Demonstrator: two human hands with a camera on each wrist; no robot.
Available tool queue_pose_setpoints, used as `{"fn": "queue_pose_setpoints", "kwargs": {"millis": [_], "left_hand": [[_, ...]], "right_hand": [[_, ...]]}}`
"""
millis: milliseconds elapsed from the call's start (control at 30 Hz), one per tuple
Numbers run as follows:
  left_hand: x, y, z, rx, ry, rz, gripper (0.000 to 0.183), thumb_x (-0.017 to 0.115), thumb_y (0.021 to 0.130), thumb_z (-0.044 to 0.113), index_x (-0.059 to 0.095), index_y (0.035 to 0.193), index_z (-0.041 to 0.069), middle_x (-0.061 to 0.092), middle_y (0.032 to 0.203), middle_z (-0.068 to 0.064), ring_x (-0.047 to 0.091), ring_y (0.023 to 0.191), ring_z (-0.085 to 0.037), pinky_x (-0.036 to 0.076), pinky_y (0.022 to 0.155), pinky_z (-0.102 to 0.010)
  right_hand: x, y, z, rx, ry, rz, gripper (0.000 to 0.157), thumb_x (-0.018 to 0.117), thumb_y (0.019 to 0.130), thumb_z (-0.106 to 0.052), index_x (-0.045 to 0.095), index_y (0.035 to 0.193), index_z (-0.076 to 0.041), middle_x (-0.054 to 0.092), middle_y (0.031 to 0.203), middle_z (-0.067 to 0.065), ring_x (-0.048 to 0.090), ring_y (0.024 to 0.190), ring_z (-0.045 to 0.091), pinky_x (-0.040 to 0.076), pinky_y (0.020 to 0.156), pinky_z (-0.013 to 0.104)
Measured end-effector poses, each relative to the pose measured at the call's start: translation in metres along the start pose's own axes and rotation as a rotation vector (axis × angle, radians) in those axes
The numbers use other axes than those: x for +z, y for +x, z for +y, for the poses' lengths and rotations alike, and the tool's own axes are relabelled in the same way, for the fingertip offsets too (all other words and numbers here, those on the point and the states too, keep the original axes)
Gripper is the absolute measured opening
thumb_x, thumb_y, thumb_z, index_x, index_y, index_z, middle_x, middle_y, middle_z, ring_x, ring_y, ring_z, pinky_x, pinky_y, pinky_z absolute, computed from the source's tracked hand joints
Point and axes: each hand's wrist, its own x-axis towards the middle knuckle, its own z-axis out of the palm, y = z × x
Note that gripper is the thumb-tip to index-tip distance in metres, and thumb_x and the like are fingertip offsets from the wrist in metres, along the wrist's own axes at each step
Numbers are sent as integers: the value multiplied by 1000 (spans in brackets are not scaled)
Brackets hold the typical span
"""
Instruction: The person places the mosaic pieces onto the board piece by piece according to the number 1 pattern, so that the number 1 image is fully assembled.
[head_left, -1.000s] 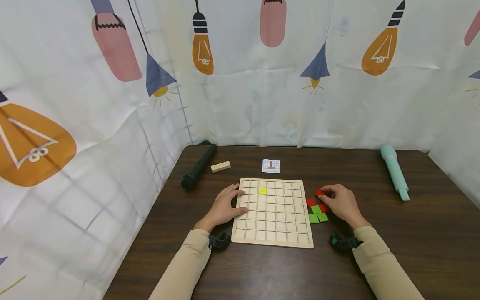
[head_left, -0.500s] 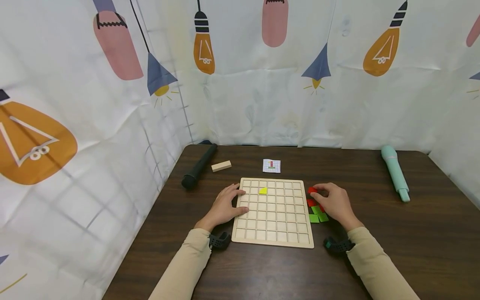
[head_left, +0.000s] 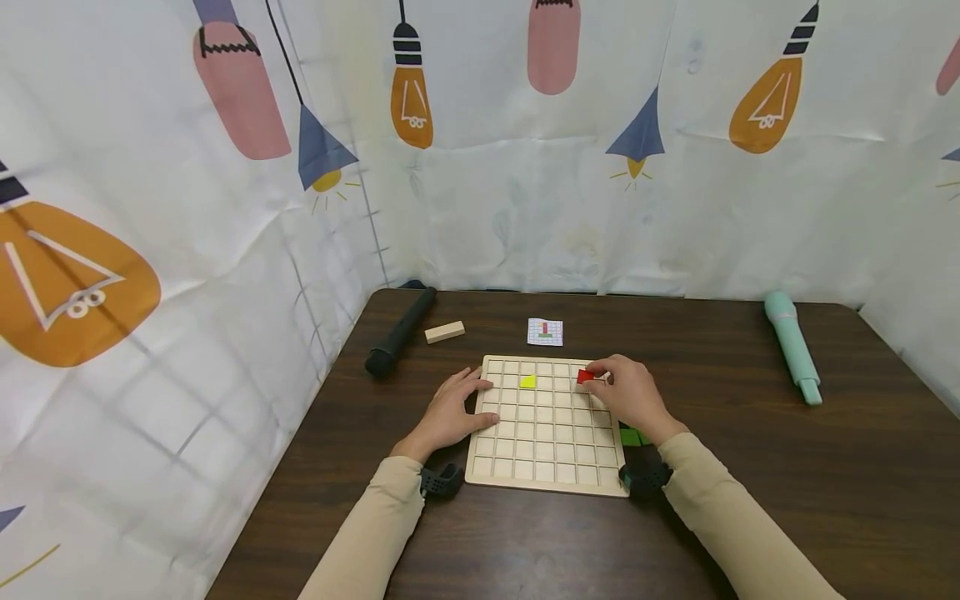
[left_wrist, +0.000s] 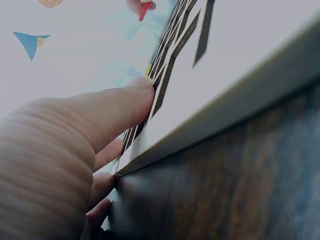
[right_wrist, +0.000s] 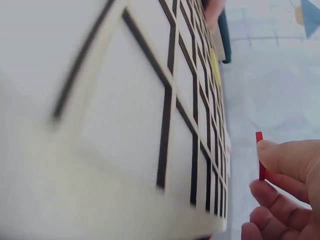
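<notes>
A pale wooden grid board [head_left: 536, 435] lies flat on the table, with a yellow tile [head_left: 528, 382] in one of its upper cells. My left hand [head_left: 446, 415] rests along the board's left edge, its thumb on the top face and some fingers by the side. Above the board's upper right part, my right hand [head_left: 632, 398] pinches a red tile [head_left: 584, 377] between thumb and finger. The right wrist view shows this red tile [right_wrist: 260, 156] on edge, apart from the board. Green tiles [head_left: 630, 436] show beside the board's right edge, partly hidden by the right arm.
Behind the board lies a small card [head_left: 545, 332] with a coloured grid pattern. A wooden block [head_left: 445, 332] and a dark microphone-shaped object [head_left: 401, 332] lie at the back left. A mint-green one [head_left: 793, 346] lies far right. Patterned cloth [head_left: 517, 208] hangs behind the table.
My right hand has carried the red tile leftward from the pile beside the board to above the board's upper right cells. The left hand stays at the left edge.
</notes>
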Motion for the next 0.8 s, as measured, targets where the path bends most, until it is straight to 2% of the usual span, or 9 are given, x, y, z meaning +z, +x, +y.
{"fn": "queue_pose_setpoints", "kwargs": {"millis": [200,800], "left_hand": [[1,0,-1,1,8,2,58,76,85,37,58,136,14,34,157,-5,20,148,-26,17,116,-57],[2,1,0,7,16,7,58,76,85,36,58,134,13,35,156,-7,21,148,-27,16,117,-55]], "right_hand": [[11,11,-12,-4,5,-48,29,75,87,-23,73,112,-7,67,108,10,58,82,21,51,68,35],[38,25,-26,-41,8,-108,24,75,87,-21,75,109,-11,66,102,4,57,79,16,49,70,32]]}}
